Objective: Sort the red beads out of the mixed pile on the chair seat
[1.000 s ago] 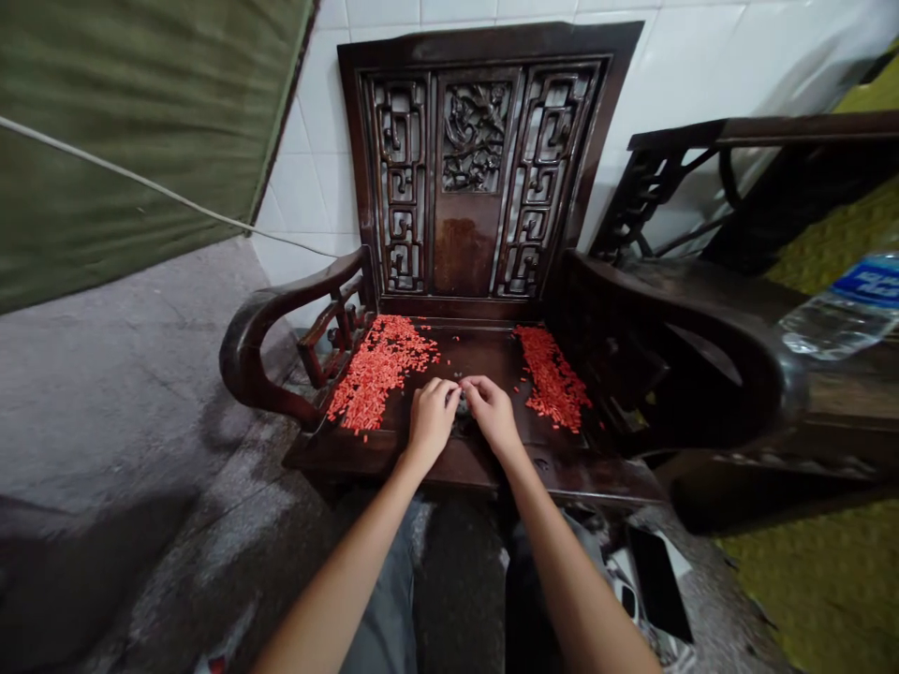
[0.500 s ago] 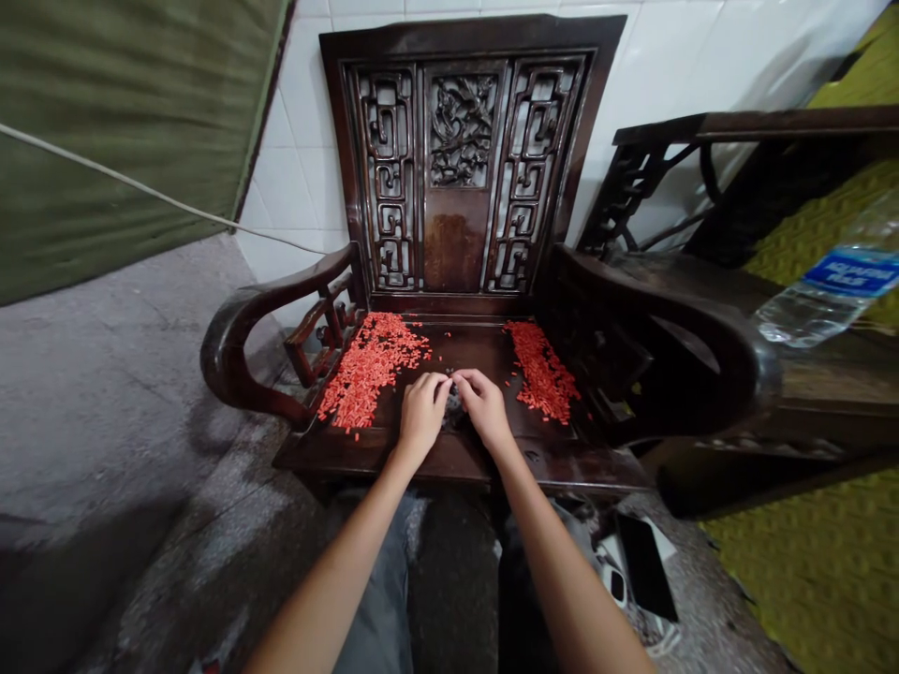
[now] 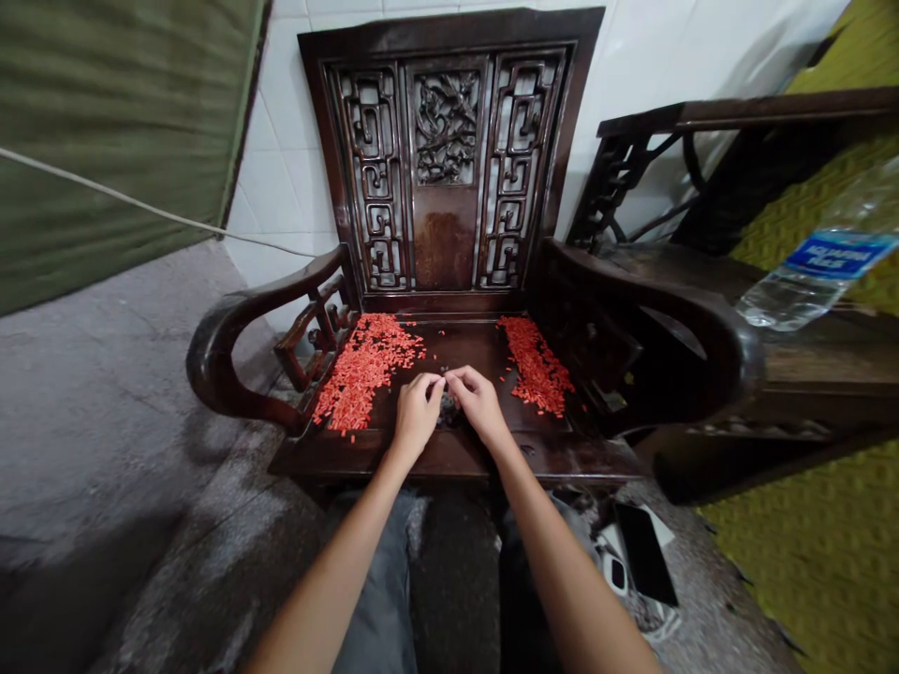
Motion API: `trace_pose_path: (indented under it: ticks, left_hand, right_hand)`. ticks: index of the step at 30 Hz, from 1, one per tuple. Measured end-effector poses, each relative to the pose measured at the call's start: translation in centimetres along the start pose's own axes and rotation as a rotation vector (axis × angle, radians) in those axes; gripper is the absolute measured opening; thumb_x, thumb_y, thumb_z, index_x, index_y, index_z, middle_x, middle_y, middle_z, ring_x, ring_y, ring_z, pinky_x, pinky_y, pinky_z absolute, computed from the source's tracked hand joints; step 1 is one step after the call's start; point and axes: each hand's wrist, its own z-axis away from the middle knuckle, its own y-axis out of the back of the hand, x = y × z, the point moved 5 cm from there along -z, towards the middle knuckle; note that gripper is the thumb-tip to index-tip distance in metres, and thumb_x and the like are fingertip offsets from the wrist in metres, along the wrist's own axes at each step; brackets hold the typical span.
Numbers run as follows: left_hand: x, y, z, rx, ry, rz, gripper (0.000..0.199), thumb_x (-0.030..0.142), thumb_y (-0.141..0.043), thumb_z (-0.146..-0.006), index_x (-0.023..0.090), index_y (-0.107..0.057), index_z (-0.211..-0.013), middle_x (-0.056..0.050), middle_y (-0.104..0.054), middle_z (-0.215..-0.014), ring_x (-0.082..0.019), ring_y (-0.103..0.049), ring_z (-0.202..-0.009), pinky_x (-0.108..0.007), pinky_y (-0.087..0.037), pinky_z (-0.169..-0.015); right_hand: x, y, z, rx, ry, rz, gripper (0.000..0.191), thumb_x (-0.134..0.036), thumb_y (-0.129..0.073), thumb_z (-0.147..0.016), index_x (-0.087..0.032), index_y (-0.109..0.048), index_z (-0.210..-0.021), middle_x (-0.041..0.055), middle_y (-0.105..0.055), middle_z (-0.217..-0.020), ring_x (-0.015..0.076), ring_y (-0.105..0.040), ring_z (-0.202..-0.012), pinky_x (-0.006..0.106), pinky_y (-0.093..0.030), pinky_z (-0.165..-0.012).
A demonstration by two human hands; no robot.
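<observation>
My left hand [image 3: 420,408] and my right hand [image 3: 478,401] meet fingertip to fingertip over the middle of a dark wooden chair seat [image 3: 464,348]. Both are closed in a pinch; whatever lies between the fingertips is too small to make out. Beneath and between them is a little heap of small dark pieces [image 3: 449,412], partly hidden by the hands. To the left spreads a large pile of small red-orange pieces [image 3: 369,365]. A narrower pile of similar red-orange pieces [image 3: 535,365] lies to the right, with a few strays nearer the hands.
Curved armrests [image 3: 217,351] flank the seat, and a carved backrest [image 3: 449,159] rises behind it. A clear plastic bottle [image 3: 815,276] with a blue label lies tilted at the right. On the floor at lower right rests a black phone [image 3: 644,554] beside a small white device [image 3: 615,573].
The view has shifted slightly, moving the chair and bottle a little left in the picture. My hands stay pinched together over the same spot, with only small finger movement.
</observation>
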Motion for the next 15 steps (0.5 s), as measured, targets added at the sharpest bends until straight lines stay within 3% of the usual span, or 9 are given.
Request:
trace_pose_path:
  ticks: [7,11,15]
  left_hand:
    - [0.22,-0.02,0.05,-0.011,0.001,0.025,0.014,0.023,-0.055,-0.101,0.021,-0.069,-0.096,-0.003,-0.076,-0.097,-0.019,-0.07,-0.091,-0.03,-0.049,-0.083]
    - [0.3,0.02,0.11,-0.002,-0.012,0.015,0.014,0.024,-0.056,-0.101,0.022,-0.069,-0.097,-0.003,-0.076,-0.098,-0.019,-0.07,-0.091,-0.03,-0.049,-0.084]
    - [0.42,0.06,0.12,-0.004,-0.017,-0.003,0.013,0.025,-0.057,-0.1,0.022,-0.069,-0.097,-0.003,-0.076,-0.097,-0.019,-0.07,-0.092,-0.031,-0.049,-0.085]
  right_hand:
    - [0.11,-0.18,-0.08,-0.005,-0.073,-0.105,0.028,-0.048,-0.064,-0.09,-0.02,-0.064,-0.084,-0.0026,-0.058,-0.067,0.0115,-0.046,-0.053,0.025,-0.038,-0.053]
    - [0.25,-0.18,-0.07,0.013,-0.083,-0.101,0.028,-0.048,-0.064,-0.09,-0.02,-0.064,-0.089,-0.0035,-0.057,-0.067,0.0112,-0.046,-0.053,0.024,-0.038,-0.052]
    - [-0.06,0.09,0.0,0.04,-0.062,-0.06,0.033,-0.051,-0.061,-0.092,-0.02,-0.063,-0.082,-0.0031,-0.055,-0.066,0.012,-0.047,-0.055,0.025,-0.039,-0.054]
